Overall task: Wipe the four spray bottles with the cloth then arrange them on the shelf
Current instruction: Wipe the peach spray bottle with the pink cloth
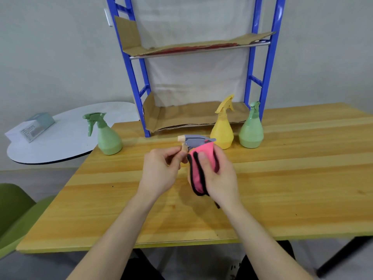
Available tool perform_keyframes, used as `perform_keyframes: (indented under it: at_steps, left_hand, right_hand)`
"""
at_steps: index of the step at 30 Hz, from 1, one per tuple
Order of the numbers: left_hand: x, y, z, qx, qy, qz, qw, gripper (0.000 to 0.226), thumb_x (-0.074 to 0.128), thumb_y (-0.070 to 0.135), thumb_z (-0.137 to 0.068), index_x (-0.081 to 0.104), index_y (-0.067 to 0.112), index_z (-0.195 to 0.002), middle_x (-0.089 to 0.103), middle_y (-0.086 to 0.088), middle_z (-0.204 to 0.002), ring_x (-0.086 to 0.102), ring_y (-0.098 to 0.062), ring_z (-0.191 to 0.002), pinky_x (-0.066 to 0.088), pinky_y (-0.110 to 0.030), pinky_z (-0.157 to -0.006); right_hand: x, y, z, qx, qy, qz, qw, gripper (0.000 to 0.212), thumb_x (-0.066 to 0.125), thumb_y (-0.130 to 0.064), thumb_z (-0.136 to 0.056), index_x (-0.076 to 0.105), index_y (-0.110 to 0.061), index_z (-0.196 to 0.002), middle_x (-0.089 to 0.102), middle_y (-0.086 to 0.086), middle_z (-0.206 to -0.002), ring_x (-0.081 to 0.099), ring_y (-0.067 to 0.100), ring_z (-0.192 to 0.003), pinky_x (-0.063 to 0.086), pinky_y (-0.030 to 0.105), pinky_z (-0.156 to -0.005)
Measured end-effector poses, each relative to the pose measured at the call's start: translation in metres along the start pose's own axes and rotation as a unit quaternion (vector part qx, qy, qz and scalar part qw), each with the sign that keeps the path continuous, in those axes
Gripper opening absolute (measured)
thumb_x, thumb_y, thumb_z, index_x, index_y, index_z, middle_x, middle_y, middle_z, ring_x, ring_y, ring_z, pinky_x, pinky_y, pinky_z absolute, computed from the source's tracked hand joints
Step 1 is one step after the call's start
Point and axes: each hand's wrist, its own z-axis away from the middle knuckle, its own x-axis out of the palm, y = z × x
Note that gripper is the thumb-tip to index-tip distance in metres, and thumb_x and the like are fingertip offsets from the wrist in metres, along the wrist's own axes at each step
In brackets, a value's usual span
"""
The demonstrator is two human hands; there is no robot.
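wooden table (282,178), white round table (66,142), box (38,126)

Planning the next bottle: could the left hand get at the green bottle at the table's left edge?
Probably not at once: the left hand is pinching the grey sprayer's trigger. The bare table leaves the green bottle unobstructed.

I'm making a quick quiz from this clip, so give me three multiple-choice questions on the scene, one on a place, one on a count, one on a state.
1. Where is the yellow bottle?
A. On the table
B. On the upper shelf
C. On the white table

2. How many green bottles stand on the table?
A. One
B. Two
C. Three

3. What wraps the held bottle?
A. Nothing
B. A cloth
C. Cardboard

Answers:
1 A: it stands in front of the shelf.
2 B: one left, one right.
3 B: the right hand presses a pink cloth round it.
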Motion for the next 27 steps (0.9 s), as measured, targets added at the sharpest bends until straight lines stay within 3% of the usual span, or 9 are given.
perform_keyframes:
  at_steps: [6, 9, 12, 15, 19, 21, 23, 25, 27]
  left_hand:
    - [0.001, 0.003, 0.001, -0.015, -0.010, 0.001, 1.000, 0.028, 0.071, 0.023, -0.104, 0.079, 0.019, -0.078, 0.070, 0.006, -0.064, 0.056, -0.005, -0.055, 0.056, -0.035, -0.066]
    - [0.002, 0.006, 0.001, -0.018, -0.007, -0.008, 1.000, 0.027, 0.070, 0.023, -0.104, 0.081, 0.018, -0.080, 0.070, 0.012, -0.065, 0.058, -0.004, -0.056, 0.055, -0.031, -0.065]
    - [0.003, 0.011, 0.001, -0.017, -0.010, -0.022, 1.000, 0.030, 0.070, 0.022, -0.105, 0.079, 0.018, -0.077, 0.066, 0.015, -0.060, 0.059, -0.003, -0.054, 0.052, -0.027, -0.064]
    - [0.002, 0.011, 0.002, -0.019, -0.015, -0.031, 0.999, 0.032, 0.069, 0.026, -0.106, 0.078, 0.020, -0.076, 0.070, 0.010, -0.062, 0.062, -0.004, -0.055, 0.055, -0.029, -0.066]
    - [-0.001, 0.012, -0.001, -0.029, -0.019, -0.014, 0.999, 0.027, 0.068, 0.024, -0.107, 0.081, 0.018, -0.084, 0.078, 0.004, -0.075, 0.071, -0.009, -0.063, 0.062, -0.029, -0.071]
    - [0.000, 0.014, -0.001, -0.032, -0.025, -0.007, 0.999, 0.026, 0.068, 0.021, -0.107, 0.082, 0.016, -0.086, 0.078, 0.007, -0.075, 0.070, -0.007, -0.063, 0.061, -0.024, -0.071]
    - [-0.001, 0.015, -0.003, -0.027, -0.030, -0.009, 0.999, 0.026, 0.067, 0.020, -0.107, 0.082, 0.015, -0.087, 0.078, 0.008, -0.075, 0.069, -0.007, -0.063, 0.061, -0.024, -0.070]
    - [-0.001, 0.014, -0.004, -0.020, -0.031, -0.022, 0.999, 0.026, 0.067, 0.018, -0.107, 0.082, 0.014, -0.086, 0.078, 0.008, -0.075, 0.070, -0.010, -0.064, 0.063, -0.028, -0.070]
    - [0.000, 0.014, -0.004, -0.019, -0.029, -0.033, 0.999, 0.025, 0.067, 0.018, -0.107, 0.081, 0.015, -0.086, 0.078, 0.009, -0.075, 0.072, -0.014, -0.065, 0.064, -0.031, -0.071]
  right_hand:
    - [-0.012, 0.021, 0.011, 0.023, 0.040, 0.007, 0.999, 0.013, 0.055, -0.038, -0.110, 0.068, -0.039, -0.106, 0.073, -0.017, -0.091, 0.066, -0.001, -0.086, 0.045, 0.012, -0.069]
    - [-0.023, 0.022, 0.006, 0.067, 0.049, -0.023, 0.996, 0.019, 0.052, -0.036, -0.111, 0.071, -0.036, -0.106, 0.074, -0.017, -0.090, 0.066, -0.002, -0.085, 0.044, 0.013, -0.068]
    - [-0.015, -0.001, -0.007, 0.022, 0.042, -0.017, 0.999, 0.020, 0.051, -0.038, -0.112, 0.069, -0.029, -0.109, 0.072, -0.010, -0.090, 0.064, -0.003, -0.084, 0.044, 0.012, -0.067]
    - [-0.010, 0.007, 0.000, -0.001, -0.005, 0.020, 1.000, 0.019, 0.049, -0.040, -0.111, 0.065, -0.030, -0.107, 0.069, -0.009, -0.087, 0.064, 0.003, -0.082, 0.046, 0.016, -0.066]
    - [-0.039, 0.029, 0.003, 0.064, 0.008, 0.034, 0.997, 0.018, 0.051, -0.036, -0.111, 0.066, -0.036, -0.101, 0.072, -0.011, -0.090, 0.065, 0.003, -0.085, 0.046, 0.026, -0.072]
    - [-0.052, 0.011, -0.003, 0.041, 0.057, 0.005, 0.998, 0.019, 0.051, -0.034, -0.112, 0.065, -0.044, -0.106, 0.072, -0.020, -0.098, 0.064, -0.008, -0.092, 0.045, 0.014, -0.075]
    - [-0.055, -0.011, -0.016, -0.014, 0.074, -0.009, 0.997, 0.020, 0.051, -0.032, -0.112, 0.068, -0.038, -0.121, 0.072, -0.025, -0.112, 0.063, -0.014, -0.104, 0.043, 0.005, -0.083]
    - [-0.046, -0.022, -0.030, -0.039, 0.021, 0.034, 0.998, 0.021, 0.053, -0.034, -0.112, 0.069, -0.030, -0.125, 0.072, -0.021, -0.112, 0.065, -0.007, -0.106, 0.048, 0.013, -0.087]
    - [-0.037, -0.019, -0.036, -0.025, -0.017, 0.077, 0.997, 0.018, 0.053, -0.037, -0.111, 0.067, -0.027, -0.113, 0.072, -0.014, -0.098, 0.067, 0.003, -0.093, 0.053, 0.028, -0.079]
